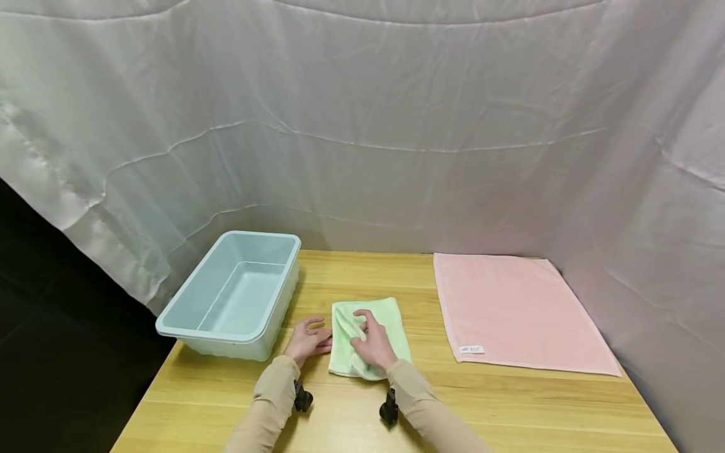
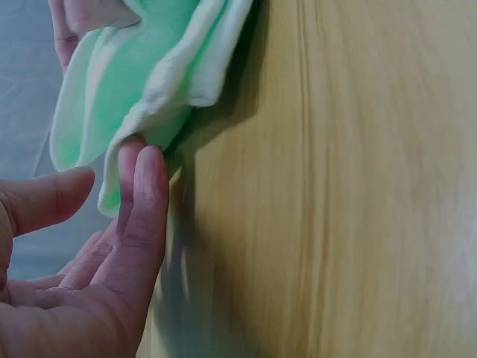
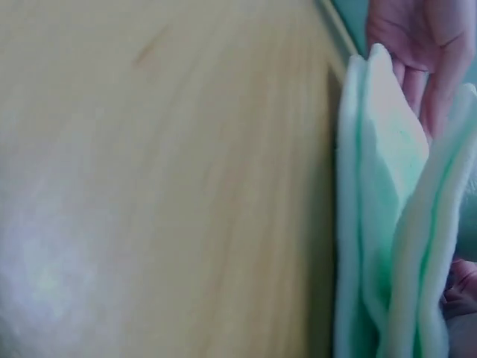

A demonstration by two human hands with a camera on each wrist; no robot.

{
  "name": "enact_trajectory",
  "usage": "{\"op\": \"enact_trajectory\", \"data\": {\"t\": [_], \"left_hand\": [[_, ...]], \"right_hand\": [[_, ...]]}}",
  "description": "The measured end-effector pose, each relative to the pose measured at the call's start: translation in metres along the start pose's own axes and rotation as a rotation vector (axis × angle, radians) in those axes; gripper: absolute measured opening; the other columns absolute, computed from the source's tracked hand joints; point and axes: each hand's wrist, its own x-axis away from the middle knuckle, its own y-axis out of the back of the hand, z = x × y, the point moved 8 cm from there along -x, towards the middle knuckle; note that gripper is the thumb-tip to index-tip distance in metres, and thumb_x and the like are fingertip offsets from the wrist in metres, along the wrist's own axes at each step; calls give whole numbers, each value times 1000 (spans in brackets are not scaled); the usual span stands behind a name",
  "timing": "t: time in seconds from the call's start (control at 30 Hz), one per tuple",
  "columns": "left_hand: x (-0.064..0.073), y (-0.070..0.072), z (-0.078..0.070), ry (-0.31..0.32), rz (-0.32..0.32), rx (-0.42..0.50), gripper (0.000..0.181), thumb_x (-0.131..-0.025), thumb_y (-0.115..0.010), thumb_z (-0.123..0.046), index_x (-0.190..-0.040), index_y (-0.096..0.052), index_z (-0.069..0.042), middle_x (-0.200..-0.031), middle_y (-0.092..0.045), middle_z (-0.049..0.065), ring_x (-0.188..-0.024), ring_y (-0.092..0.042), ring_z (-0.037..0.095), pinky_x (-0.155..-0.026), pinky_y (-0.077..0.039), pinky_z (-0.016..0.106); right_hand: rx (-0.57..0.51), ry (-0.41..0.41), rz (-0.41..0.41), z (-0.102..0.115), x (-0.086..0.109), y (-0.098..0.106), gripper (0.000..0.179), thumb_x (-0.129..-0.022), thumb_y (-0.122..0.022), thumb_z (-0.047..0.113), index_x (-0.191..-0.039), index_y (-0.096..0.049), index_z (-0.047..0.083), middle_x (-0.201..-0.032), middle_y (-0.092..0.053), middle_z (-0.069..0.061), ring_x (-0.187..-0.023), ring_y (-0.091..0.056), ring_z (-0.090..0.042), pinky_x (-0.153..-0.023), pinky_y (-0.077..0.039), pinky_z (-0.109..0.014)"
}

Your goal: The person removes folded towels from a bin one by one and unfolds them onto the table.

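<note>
A light green towel (image 1: 399, 333) lies folded in layers on the table, its surface rumpled near the front. My left hand (image 1: 306, 341) is at the towel's left edge. In the left wrist view, its straight fingers (image 2: 149, 186) touch the hanging edge of the cloth, while the thumb (image 2: 56, 198) stands apart from them. Over the towel's middle is my right hand (image 1: 374, 343), thumb and index finger spread apart. From the right wrist, a raised fold (image 3: 417, 246) of the towel hides most of that hand.
A pale blue plastic bin (image 1: 226, 333) stands to the left, near the left hand. At the right, a pink towel (image 1: 515, 308) lies spread flat with a white label (image 1: 472, 349) at its near left corner. Grey curtains (image 1: 362, 126) hang behind the wooden table (image 1: 362, 270).
</note>
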Motion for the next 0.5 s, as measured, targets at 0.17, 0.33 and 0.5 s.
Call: {"op": "enact_trajectory", "data": {"t": [0.17,0.33,0.5], "left_hand": [[-1,-4,0,4,-14,-59,57,-96,-65,-3,-144,-39,9,-114,-67,34,-73,-67,14,-69,-62,30],[-3,-6,1,-4,-21,-129,58,-94,-67,-7,-145,-40,4,-117,-67,32,-84,-70,19,-71,-61,33],[-2,-2,-5,-40,-36,-168,54,-98,-60,-6,-146,-38,1,-113,-67,28,-80,-68,18,-65,-58,32]], "right_hand": [[-160,-32,-2,-1,-1,3,63,-81,-60,-4,-141,-45,10,-83,-52,-3,-58,-41,-9,-54,-38,-19],[-310,-63,9,2,-2,7,64,-84,-59,-6,-144,-41,8,-84,-56,-5,-62,-49,-10,-57,-45,-19],[-466,-88,-13,5,-3,19,64,-84,-57,-6,-145,-41,7,-91,-63,-11,-71,-58,-13,-64,-50,-22]]}}
